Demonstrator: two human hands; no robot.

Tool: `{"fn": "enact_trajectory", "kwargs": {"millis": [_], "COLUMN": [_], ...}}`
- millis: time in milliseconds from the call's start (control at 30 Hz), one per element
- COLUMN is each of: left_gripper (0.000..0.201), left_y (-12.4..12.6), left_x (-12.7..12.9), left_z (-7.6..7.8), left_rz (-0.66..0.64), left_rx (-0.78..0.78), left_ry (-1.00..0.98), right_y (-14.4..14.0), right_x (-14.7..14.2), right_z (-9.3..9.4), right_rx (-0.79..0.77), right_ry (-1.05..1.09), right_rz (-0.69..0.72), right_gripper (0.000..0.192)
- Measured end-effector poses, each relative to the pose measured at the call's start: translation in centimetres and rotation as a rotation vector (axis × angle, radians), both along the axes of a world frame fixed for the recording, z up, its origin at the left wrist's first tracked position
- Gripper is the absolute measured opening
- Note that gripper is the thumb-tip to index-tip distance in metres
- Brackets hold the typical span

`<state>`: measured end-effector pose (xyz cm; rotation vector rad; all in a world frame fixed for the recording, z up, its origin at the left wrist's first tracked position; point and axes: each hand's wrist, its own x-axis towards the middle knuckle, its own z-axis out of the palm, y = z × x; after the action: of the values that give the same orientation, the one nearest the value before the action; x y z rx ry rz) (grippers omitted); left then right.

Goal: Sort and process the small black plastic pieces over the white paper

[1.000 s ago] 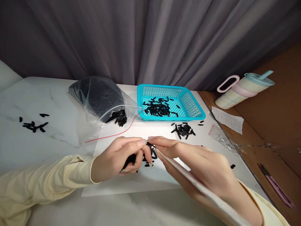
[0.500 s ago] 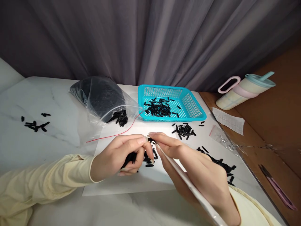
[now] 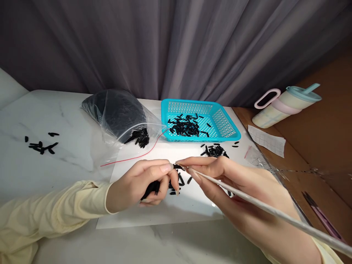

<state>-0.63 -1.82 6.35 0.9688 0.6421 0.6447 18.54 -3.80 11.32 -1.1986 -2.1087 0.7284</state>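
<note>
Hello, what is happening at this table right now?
A person in cream sleeves works over a white sheet on the marble table. The left hand holds a bunch of small black pieces. The right hand holds a thin white stick, and its tip meets a black piece at the left fingertips. More black pieces lie in the turquoise basket, in a clear plastic bag, and loose on the table.

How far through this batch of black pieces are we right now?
Done: some black pieces lie in the blue basket. In hand: the left hand grips a bunch of pieces, and the right hand holds a thin white rod at one. Left: the plastic bag looks largely full, and a loose pile waits.
</note>
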Motion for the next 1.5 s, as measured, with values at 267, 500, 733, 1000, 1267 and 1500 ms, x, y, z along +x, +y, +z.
{"fn": "enact_trajectory", "kwargs": {"millis": [267,500,733,1000,1267,1500], "left_gripper": [0.029,0.031,0.032,0.031,0.031,0.033], "left_y": [-0.2,-0.2,-0.3,-0.2,-0.2,0.0], "left_x": [-0.1,-0.2,-0.1,0.0,0.0,0.1], "left_z": [-0.2,-0.1,-0.2,-0.3,-0.3,-0.1], "left_rz": [-0.034,-0.023,-0.016,-0.003,0.001,0.019], "left_rx": [0.073,0.066,0.057,0.04,0.038,-0.011], "left_ry": [0.006,0.028,0.016,0.023,0.042,0.047], "right_y": [0.3,0.2,0.1,0.2,-0.6,-0.9], "right_x": [0.5,0.4,0.5,0.2,0.0,-1.0], "right_z": [0.5,0.6,0.3,0.1,-0.5,-1.8], "right_rx": [-0.035,-0.047,-0.034,0.016,0.105,0.492], "right_ry": [-0.005,0.005,0.04,0.018,-0.108,-0.13], "right_rz": [0.072,0.081,0.097,0.085,0.028,0.12], "right_gripper": [0.012,0.012,0.013,0.015,0.022,0.03]}}
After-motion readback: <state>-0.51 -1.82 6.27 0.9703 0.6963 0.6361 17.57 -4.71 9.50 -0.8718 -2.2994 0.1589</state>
